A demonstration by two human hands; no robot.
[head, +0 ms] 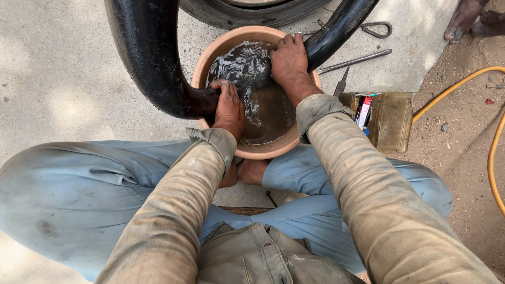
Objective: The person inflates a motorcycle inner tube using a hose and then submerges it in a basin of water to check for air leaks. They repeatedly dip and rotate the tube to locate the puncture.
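A fat black rubber inner tube (150,58) loops down into a round terracotta-coloured basin (210,52) of murky water. My left hand (229,105) presses the tube's lower bend under the water at the basin's left side. My right hand (289,60) grips the tube where it rises out over the far right rim. The submerged part between my hands shows dimly under rippling water. I squat with my knees on both sides of the basin.
A dark tyre (252,11) lies just beyond the basin. Metal tools (355,60) lie on the concrete to the right, beside an open yellowish box (392,121) of small items. A yellow hose (492,152) curves over the dirt at right. Another person's feet (473,18) stand top right.
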